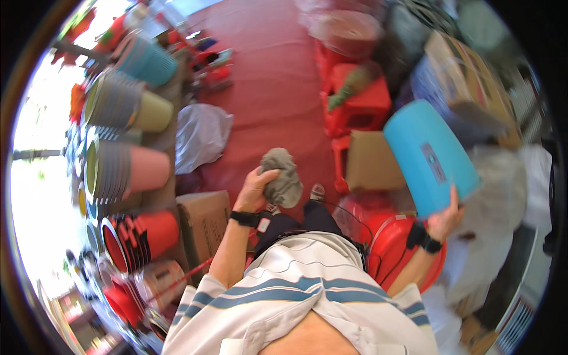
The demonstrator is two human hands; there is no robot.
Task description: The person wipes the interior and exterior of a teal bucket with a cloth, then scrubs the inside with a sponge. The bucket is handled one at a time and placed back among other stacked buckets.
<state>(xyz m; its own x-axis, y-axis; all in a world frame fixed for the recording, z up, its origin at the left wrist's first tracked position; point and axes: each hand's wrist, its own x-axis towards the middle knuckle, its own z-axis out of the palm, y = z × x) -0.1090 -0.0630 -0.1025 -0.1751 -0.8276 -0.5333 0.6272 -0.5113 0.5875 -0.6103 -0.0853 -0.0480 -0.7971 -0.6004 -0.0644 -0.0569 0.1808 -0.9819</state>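
My left hand (254,190) grips a bunched grey cloth (282,178) in front of my body, thumb on top. Out to the right, my right hand (446,222) holds a light blue plastic bin (428,155) by its lower end, the index finger extended along its side. The bin is tilted and has a dark label on its wall. Its opening cannot be made out. Both wrists wear black straps.
Stacked plastic bins (151,171) line a shelf on the left, with a cardboard box (204,222) and a white plastic bag (202,135) beside it. At right are red plastic stools (361,95), a cardboard box (372,162) and a round red plastic item (390,239). Red matting (275,84) covers the aisle floor.
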